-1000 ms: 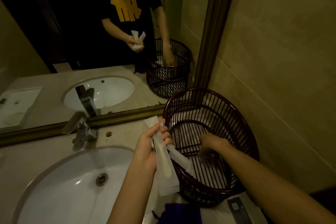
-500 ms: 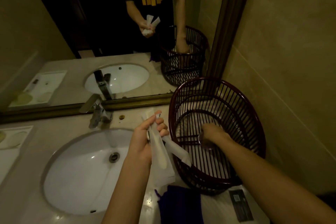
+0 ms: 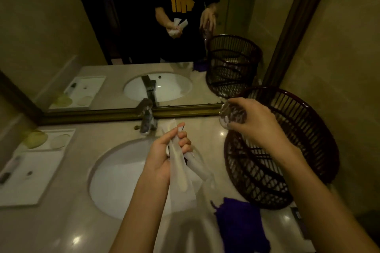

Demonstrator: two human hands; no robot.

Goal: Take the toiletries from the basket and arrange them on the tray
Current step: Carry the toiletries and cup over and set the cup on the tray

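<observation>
Clear plastic crinkled in the right hand (image 3: 255, 125), which gripped a small transparent packet (image 3: 231, 118) by its top, held in the air just above the near-left rim of the basket (image 3: 304, 150). What the packet held was too dim to tell. The left hand (image 3: 164, 154) was closed around a bunch of long white sachets (image 3: 181, 174), their tails hanging loose below the fist over the right side of the sink (image 3: 115, 181).

These packets looked light and limp, so weight should be no trouble; the film would likely be slick and could slide out of a loose bundle. A pinch near a sealed end, or a full wrap round the middle, seemed the safest hold, and anything stiff inside the sachets would give the fingers something to press against.

Dark and slatted, the basket stood at the right end of the bench (image 3: 67, 228), against the wall. A purple cloth pouch (image 3: 240, 224) lay on the bench just in front of it, near the front edge. At the left end sat the white tray (image 3: 41, 170), already bearing two round pale discs (image 3: 36, 138) along its back edge and a small dark tube (image 3: 5, 177) at its left. The faucet (image 3: 147, 117) rose behind the sink at the back edge, under the mirror (image 3: 123, 37).
</observation>
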